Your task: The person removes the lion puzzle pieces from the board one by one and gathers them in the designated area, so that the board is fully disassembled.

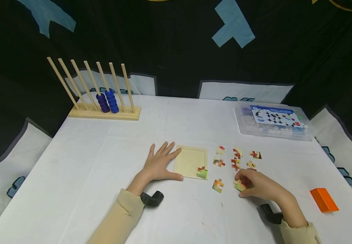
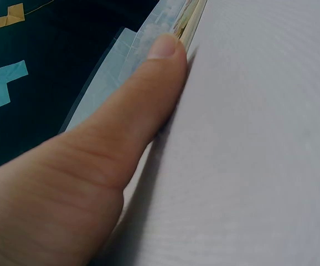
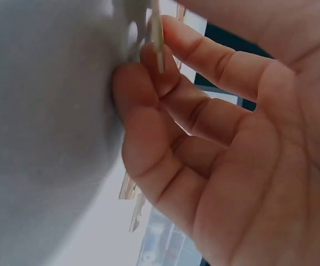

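Note:
My left hand lies with spread, straight fingers at the left edge of a pale wooden puzzle tray. One puzzle piece sits in the tray's lower right corner. In the left wrist view the thumb reaches up to the tray's edge. To the right, my right hand pinches a green and yellow puzzle piece between thumb and fingers. The right wrist view catches a thin piece edge-on at the fingertips. A loose piece lies between the tray and this hand.
Several more loose pieces, among them a red and yellow one, lie beyond the right hand. A clear plastic box stands at the back right, an orange block at the right. A wooden peg abacus stands at the back left.

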`<action>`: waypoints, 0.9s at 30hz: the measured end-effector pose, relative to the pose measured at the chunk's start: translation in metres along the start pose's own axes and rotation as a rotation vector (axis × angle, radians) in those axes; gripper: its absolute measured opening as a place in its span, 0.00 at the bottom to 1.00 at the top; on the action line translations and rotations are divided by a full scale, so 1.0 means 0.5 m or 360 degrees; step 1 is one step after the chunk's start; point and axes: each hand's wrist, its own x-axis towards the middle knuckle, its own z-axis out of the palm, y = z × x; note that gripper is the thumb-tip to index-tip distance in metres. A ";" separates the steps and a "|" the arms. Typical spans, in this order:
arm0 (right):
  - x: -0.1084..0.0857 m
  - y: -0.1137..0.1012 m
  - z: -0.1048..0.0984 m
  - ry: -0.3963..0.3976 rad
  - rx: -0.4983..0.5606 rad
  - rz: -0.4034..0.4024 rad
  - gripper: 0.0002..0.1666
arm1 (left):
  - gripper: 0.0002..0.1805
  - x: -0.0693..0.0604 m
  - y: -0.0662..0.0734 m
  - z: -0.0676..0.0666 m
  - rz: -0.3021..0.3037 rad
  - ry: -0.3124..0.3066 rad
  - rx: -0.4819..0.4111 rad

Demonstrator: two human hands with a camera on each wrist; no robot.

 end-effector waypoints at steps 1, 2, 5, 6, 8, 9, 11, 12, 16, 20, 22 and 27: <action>0.001 -0.001 0.000 0.0004 -0.0009 0.0005 0.23 | 0.57 0.000 0.000 0.000 0.0002 0.0000 -0.0002; 0.002 -0.003 0.000 0.0002 -0.0008 0.0007 0.24 | 0.57 0.000 0.000 0.001 0.0003 0.0001 -0.0004; 0.004 -0.009 -0.002 -0.0033 0.0036 0.0018 0.26 | 0.57 0.000 0.000 0.002 0.0001 -0.0002 -0.0003; 0.004 -0.012 -0.003 -0.0053 0.0047 0.0029 0.27 | 0.57 0.000 0.000 0.002 0.0000 -0.0002 -0.0002; 0.006 -0.018 -0.007 -0.0082 0.0057 0.0054 0.27 | 0.57 0.000 0.000 0.002 -0.0002 -0.0003 -0.0004; 0.008 -0.022 -0.009 -0.0083 0.0040 0.0069 0.27 | 0.57 0.000 0.000 0.002 -0.0003 -0.0002 -0.0006; 0.013 -0.031 -0.014 -0.0066 -0.0031 0.0102 0.26 | 0.57 0.000 0.000 0.003 -0.0003 0.0003 -0.0005; 0.017 -0.038 -0.015 -0.0050 -0.0074 0.0111 0.26 | 0.57 0.001 -0.001 0.003 -0.0003 0.0004 -0.0005; 0.042 -0.072 -0.017 0.0023 -0.0233 0.0052 0.25 | 0.57 0.000 -0.002 0.004 -0.0002 0.0006 -0.0003; 0.076 -0.103 -0.003 0.0064 -0.0327 -0.0136 0.28 | 0.57 0.000 -0.002 0.003 -0.0005 0.0001 -0.0010; 0.096 -0.114 0.009 0.0092 -0.0381 -0.0239 0.30 | 0.57 0.001 -0.001 0.001 -0.0006 -0.0002 -0.0011; 0.138 -0.133 0.041 0.0152 -0.0497 -0.0415 0.35 | 0.57 0.002 0.000 0.001 -0.0021 -0.0018 0.0006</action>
